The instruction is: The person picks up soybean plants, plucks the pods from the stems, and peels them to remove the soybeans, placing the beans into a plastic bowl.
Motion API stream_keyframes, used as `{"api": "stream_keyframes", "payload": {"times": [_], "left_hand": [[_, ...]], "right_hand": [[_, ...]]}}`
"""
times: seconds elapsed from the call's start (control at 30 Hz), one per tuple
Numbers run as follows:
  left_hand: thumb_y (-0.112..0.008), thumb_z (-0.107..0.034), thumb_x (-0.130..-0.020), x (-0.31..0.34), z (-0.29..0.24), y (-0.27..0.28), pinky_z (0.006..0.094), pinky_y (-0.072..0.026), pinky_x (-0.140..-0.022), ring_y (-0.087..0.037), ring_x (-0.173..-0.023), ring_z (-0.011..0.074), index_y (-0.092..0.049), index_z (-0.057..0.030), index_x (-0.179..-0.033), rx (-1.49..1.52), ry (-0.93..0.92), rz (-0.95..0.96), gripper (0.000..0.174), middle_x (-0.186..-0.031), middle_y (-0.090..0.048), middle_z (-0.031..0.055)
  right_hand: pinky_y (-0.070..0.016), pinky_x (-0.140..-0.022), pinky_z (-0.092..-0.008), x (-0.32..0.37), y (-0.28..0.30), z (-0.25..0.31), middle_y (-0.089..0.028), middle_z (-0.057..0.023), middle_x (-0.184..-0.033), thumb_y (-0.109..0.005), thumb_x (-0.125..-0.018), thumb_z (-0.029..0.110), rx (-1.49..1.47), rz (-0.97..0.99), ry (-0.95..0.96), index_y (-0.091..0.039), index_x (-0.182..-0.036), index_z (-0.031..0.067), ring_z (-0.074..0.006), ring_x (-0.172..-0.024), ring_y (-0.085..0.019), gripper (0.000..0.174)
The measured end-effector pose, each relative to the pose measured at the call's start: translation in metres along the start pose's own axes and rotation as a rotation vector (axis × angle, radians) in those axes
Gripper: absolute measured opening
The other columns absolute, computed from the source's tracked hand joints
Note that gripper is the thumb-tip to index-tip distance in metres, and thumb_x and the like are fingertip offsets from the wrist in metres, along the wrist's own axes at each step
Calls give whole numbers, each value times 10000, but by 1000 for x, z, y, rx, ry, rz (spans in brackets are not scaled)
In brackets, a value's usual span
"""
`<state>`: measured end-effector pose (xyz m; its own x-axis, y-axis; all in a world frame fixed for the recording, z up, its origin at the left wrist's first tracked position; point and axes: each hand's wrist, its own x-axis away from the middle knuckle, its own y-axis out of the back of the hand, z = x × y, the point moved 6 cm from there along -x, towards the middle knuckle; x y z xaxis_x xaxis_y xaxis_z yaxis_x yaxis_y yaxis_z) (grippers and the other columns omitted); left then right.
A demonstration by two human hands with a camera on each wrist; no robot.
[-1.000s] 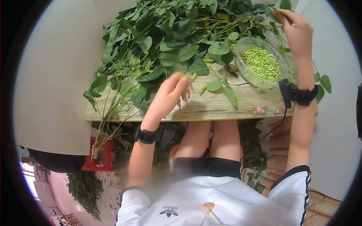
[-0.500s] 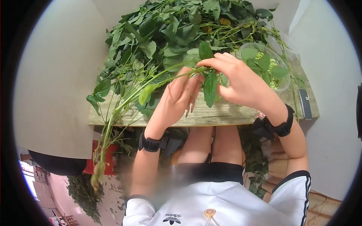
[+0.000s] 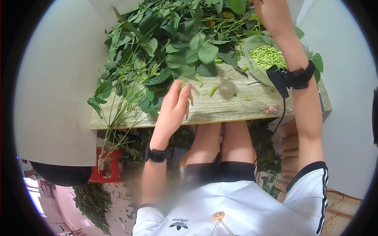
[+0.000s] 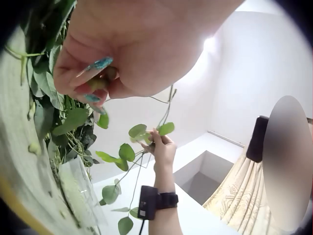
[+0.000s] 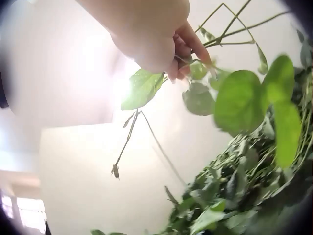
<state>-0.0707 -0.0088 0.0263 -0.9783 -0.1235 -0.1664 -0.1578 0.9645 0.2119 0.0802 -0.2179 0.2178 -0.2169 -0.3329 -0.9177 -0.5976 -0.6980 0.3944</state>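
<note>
A heap of leafy bean stalks (image 3: 173, 35) covers the back of the wooden table (image 3: 232, 106). My left hand (image 3: 173, 106) is over the table's front part; in the left wrist view its fingers curl round green pods (image 4: 101, 81). Raised high at the back right, my right hand (image 3: 275, 19) pinches a leafy stem (image 5: 225, 43), its leaves hanging around the fingers in the right wrist view. Beneath that forearm stands a clear bowl (image 3: 252, 69) of shelled green beans (image 3: 267, 56). One pod (image 3: 214, 91) lies on the wood to the right of my left hand.
Long stems (image 3: 114, 122) hang over the table's front left edge, above a red stool (image 3: 112, 165). Small pink-and-white bits (image 3: 270, 108) lie near the front edge. More plants (image 3: 92, 200) lie on the floor at the lower left. White walls stand on both sides.
My right hand has moved from beside my left hand up to the back right, carrying the leafy stem away. The long stalk that stretched leftward between the hands is no longer there.
</note>
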Motion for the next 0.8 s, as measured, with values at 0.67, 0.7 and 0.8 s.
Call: {"api": "stream_keyframes", "payload": {"times": [0.67,0.7,0.8], "left_hand": [[-599,-189,-987,-21,10,-2,267,-574,-671,-675,-960,157,-462,-56,-1429,-248,-140,37,481,-1396,-543,137],[-593,-174,-989,-18,-1,-2,261,-569,-657,-677,-946,148,-514,-37,-1380,-248,-181,29,421,-1360,-576,120],[-585,-146,-991,-4,-41,-6,250,-557,-646,-676,-924,129,-578,-16,-1302,-212,-254,24,337,-1295,-624,83]], "right_hand": [[-572,-754,-366,15,29,-102,-654,-64,-1021,-571,-1018,209,-1178,-61,-771,-665,-1098,-5,-162,-913,-618,247],[-570,-765,-367,16,32,-96,-656,-62,-1014,-572,-1017,205,-1188,-70,-767,-667,-1091,-3,-165,-903,-620,240],[-555,-771,-355,14,35,-74,-660,-56,-995,-582,-1013,203,-1224,-92,-753,-669,-1076,-1,-164,-886,-622,230]]}}
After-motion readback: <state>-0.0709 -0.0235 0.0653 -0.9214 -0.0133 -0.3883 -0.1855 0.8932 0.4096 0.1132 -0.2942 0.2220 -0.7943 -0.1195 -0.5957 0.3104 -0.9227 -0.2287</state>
